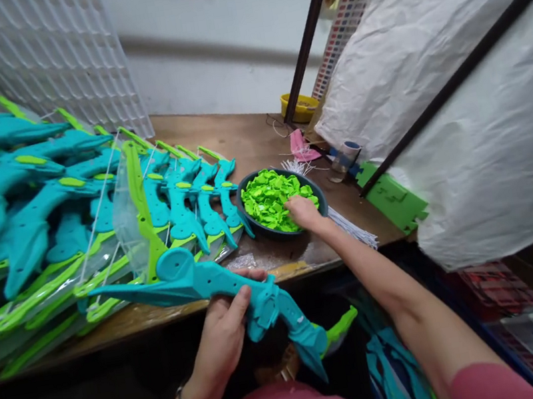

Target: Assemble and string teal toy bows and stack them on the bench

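My left hand (228, 320) is wrapped around the middle of a teal plastic toy bow (198, 279), held tilted in front of the table edge. One bright green limb of it stands up at the left beside a clear film; another green tip points out at the lower right. Over at the dark round bowl (279, 232), my right hand (303, 212) reaches into a heap of small bright green plastic pieces (266, 199). Its fingers are bent together at the heap, and whatever lies between the fingertips is hidden.
Many teal and green toy bows (18, 198) are piled on the table's left. White strips (352, 226) lie beside the bowl, near a pink cloth (301, 145), a clear cup (345, 159) and a green block (392, 193). White sheeting and dark poles stand at right. More bows (394, 368) hang below.
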Demonstrator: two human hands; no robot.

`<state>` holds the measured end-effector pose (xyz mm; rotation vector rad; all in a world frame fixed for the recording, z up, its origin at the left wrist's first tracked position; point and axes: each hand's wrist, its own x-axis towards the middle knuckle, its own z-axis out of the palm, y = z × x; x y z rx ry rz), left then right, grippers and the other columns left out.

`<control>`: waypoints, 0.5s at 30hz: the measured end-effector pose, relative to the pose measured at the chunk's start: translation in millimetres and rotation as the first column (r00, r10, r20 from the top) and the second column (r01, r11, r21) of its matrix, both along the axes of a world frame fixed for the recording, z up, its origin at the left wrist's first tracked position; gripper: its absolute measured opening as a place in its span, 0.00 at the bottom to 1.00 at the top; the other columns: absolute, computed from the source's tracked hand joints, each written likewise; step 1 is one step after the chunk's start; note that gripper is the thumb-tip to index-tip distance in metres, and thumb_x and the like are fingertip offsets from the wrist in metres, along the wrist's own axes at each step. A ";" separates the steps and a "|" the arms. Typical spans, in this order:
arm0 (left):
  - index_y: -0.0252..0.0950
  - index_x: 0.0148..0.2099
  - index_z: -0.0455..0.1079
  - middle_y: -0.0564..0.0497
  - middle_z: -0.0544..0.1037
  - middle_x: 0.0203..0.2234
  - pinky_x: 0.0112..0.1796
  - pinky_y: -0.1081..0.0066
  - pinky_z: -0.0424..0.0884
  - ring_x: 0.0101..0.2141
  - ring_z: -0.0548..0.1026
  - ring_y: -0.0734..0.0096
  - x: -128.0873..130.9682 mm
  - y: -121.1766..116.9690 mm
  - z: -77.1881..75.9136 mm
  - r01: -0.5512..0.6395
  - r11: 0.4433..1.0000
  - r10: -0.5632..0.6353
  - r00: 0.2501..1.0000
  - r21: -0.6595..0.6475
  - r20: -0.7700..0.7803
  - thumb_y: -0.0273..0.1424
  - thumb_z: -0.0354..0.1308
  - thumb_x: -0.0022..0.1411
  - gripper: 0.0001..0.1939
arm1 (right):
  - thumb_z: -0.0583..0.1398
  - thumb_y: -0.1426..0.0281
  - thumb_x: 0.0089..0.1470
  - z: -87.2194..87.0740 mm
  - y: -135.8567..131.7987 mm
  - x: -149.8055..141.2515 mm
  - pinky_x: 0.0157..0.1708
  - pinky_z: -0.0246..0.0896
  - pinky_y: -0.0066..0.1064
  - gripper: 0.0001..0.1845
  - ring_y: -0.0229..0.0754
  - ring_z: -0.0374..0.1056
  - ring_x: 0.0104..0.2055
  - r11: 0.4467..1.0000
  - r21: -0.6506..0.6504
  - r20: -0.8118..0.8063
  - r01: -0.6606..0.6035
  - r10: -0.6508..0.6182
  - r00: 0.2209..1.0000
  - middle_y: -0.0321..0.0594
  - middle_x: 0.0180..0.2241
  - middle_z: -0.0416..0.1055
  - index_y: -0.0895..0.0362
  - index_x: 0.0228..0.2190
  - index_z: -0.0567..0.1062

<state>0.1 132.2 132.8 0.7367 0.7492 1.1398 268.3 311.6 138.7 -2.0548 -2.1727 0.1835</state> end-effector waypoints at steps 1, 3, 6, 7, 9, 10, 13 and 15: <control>0.35 0.52 0.75 0.41 0.80 0.51 0.53 0.58 0.74 0.52 0.78 0.51 -0.9 0.5 0.9 -0.007 1.000 0.007 1.000 0.001 0.006 0.43 0.67 0.62 0.21 | 0.63 0.65 0.65 -4.1 6.5 0.5 0.55 0.67 0.49 0.13 0.49 0.71 0.54 1.000 -0.016 0.028 0.006 -0.005 1.000 0.45 0.51 0.74 0.59 0.47 0.76; 0.34 0.52 0.75 0.40 0.80 0.51 0.53 0.57 0.74 0.51 0.78 0.51 -3.0 1.2 1.5 -0.018 1.000 0.018 1.000 0.007 0.003 0.43 0.67 0.63 0.21 | 0.63 0.63 0.65 -10.2 14.0 2.7 0.55 0.68 0.49 0.15 0.48 0.71 0.53 0.999 -0.035 0.061 0.016 -0.014 0.998 0.45 0.52 0.73 0.59 0.49 0.75; 0.34 0.53 0.75 0.39 0.79 0.52 0.54 0.55 0.73 0.52 0.78 0.49 -5.0 1.6 -0.9 -0.013 1.000 0.013 1.000 0.017 0.000 0.43 0.65 0.64 0.21 | 0.63 0.69 0.64 -10.5 16.0 7.0 0.53 0.69 0.48 0.10 0.50 0.72 0.51 1.000 -0.012 0.051 0.025 -0.024 0.998 0.47 0.48 0.75 0.61 0.45 0.77; 0.34 0.53 0.75 0.39 0.80 0.52 0.54 0.55 0.73 0.52 0.78 0.49 -5.1 1.6 -2.3 -0.006 1.000 0.006 1.000 0.017 0.003 0.43 0.65 0.65 0.21 | 0.62 0.72 0.63 -7.9 14.4 7.7 0.53 0.68 0.48 0.08 0.51 0.72 0.51 1.000 0.014 0.033 0.027 -0.028 0.999 0.50 0.47 0.75 0.63 0.42 0.78; 0.34 0.52 0.75 0.40 0.81 0.50 0.54 0.55 0.74 0.50 0.79 0.50 -4.3 1.0 -5.1 -0.016 1.000 0.015 1.000 0.013 0.013 0.43 0.64 0.65 0.20 | 0.59 0.77 0.63 0.5 6.3 6.5 0.53 0.67 0.47 0.08 0.55 0.72 0.51 0.995 0.097 -0.023 0.030 -0.028 0.999 0.57 0.47 0.75 0.66 0.40 0.79; 0.34 0.51 0.75 0.41 0.81 0.49 0.53 0.56 0.74 0.49 0.80 0.51 -3.5 0.4 -6.4 -0.032 0.999 0.032 0.999 0.010 0.021 0.43 0.65 0.65 0.19 | 0.58 0.78 0.63 5.8 -1.2 4.3 0.53 0.66 0.47 0.10 0.55 0.72 0.52 0.989 0.145 -0.060 0.028 -0.019 0.998 0.58 0.47 0.74 0.67 0.41 0.79; 0.35 0.51 0.74 0.42 0.83 0.45 0.50 0.58 0.77 0.47 0.81 0.53 -0.1 -2.6 -9.4 -0.078 0.997 0.078 0.996 0.010 0.052 0.44 0.66 0.64 0.21 | 0.55 0.74 0.66 21.9 -43.1 -8.2 0.51 0.68 0.40 0.14 0.49 0.73 0.48 0.965 0.261 -0.174 -0.004 0.051 0.983 0.52 0.47 0.75 0.62 0.49 0.77; 0.34 0.52 0.73 0.42 0.83 0.44 0.48 0.59 0.77 0.46 0.82 0.54 2.6 -5.3 -11.3 -0.088 0.996 0.087 0.994 0.018 0.060 0.44 0.66 0.64 0.22 | 0.57 0.70 0.67 30.7 -86.7 -19.5 0.43 0.70 0.34 0.14 0.43 0.75 0.39 0.954 0.298 -0.342 -0.026 0.132 0.930 0.43 0.42 0.76 0.58 0.52 0.75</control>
